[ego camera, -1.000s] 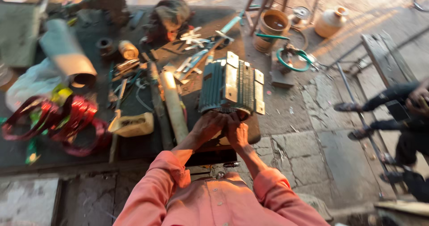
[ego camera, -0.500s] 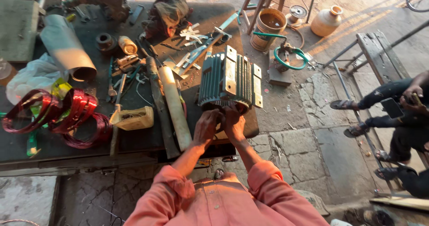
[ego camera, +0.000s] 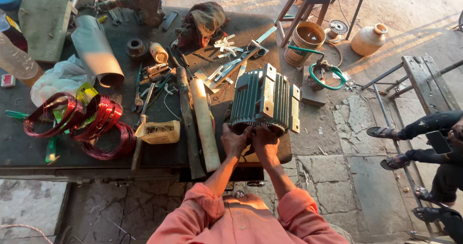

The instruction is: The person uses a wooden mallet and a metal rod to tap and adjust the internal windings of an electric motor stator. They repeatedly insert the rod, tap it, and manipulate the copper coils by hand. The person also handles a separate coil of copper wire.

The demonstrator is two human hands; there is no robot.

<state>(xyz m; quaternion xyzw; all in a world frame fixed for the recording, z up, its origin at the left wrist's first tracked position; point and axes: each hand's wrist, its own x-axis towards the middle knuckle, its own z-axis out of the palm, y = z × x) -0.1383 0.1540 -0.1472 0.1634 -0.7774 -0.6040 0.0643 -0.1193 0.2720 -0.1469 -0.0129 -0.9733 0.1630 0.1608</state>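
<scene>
At frame centre, left hand and right hand both clasp the near end of the green motor housing, which lies just above them.

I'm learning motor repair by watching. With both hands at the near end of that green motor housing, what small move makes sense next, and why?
Probably steady the green motor housing before working its near opening: the left hand and right hand both rest on that rim, and the housing sits close to the edge of the workbench.
</scene>
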